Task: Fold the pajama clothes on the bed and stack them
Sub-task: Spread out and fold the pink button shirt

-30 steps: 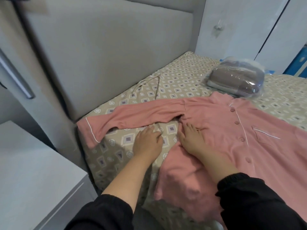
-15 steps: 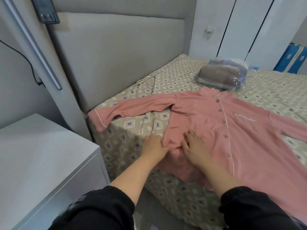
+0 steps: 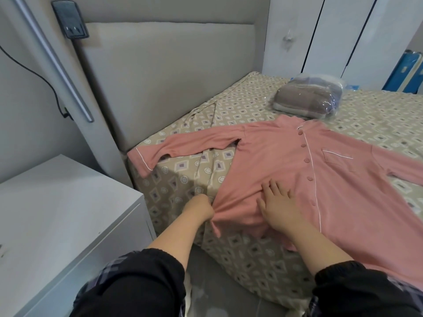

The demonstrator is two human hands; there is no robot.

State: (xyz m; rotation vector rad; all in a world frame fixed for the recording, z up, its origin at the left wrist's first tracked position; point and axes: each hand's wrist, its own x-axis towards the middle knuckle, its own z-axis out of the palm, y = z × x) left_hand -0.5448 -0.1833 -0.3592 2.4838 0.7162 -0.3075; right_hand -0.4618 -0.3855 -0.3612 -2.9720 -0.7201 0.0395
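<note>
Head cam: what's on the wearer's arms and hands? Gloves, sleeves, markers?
Both hands bare: left hand and right hand show no gloves, rings or watch. Black left sleeve and right sleeve end in gathered cuffs, forearms uncovered. Dark plaid fabric shows at the frame's bottom edge. No markers.

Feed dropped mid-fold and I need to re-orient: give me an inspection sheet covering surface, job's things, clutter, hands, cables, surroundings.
Surface: bed under a beige diamond-patterned sheet, creased near the corner.
Job's things: pink long-sleeved buttoned pajama shirt spread front up, hem over the bed edge.
Clutter: clear plastic bag of folded grey fabric beyond the collar.
Hands: left hand grips the shirt's side edge; right hand rests flat on the shirt.
Cables: black cable down the wall, black adapter above.
Surroundings: grey padded headboard, white nightstand, white wardrobe doors.
</note>
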